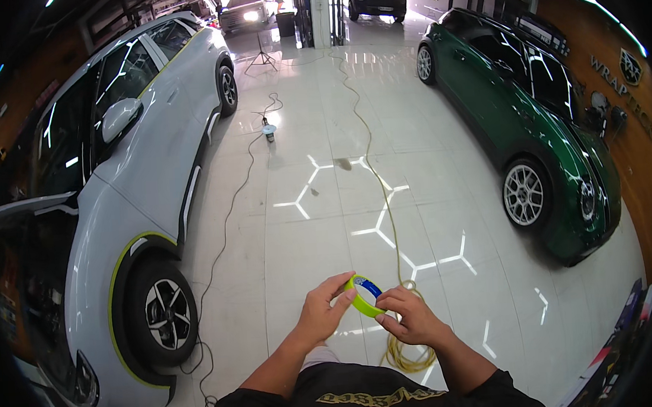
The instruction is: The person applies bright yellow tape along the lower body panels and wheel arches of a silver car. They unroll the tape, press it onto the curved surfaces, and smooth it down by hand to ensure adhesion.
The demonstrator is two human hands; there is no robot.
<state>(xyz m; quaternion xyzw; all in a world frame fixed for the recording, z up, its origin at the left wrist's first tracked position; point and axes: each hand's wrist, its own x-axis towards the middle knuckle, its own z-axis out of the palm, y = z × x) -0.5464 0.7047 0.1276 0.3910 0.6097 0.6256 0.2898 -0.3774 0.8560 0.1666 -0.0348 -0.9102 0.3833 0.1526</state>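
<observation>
Both my hands hold one roll of bright yellow-green tape (364, 305) in front of my body, its blue-and-white inner core facing partly up. My left hand (323, 306) grips the roll's left side, thumb and fingers closed on its edge. On the right side, my right hand (411, 316) pinches the lower edge, with fingertips near the core's opening. To my left stands a white car (135, 193); strips of the same yellow-green colour run round its front wheel arch (113, 291) and along its window line.
A dark green car (477, 105) is parked on the right. A yellow hose or cord (414, 358) lies coiled by my feet and runs up the tiled floor. A dark cable (227, 232) trails beside the white car to a small lamp-like device (269, 132). A tripod (262, 57) stands farther off.
</observation>
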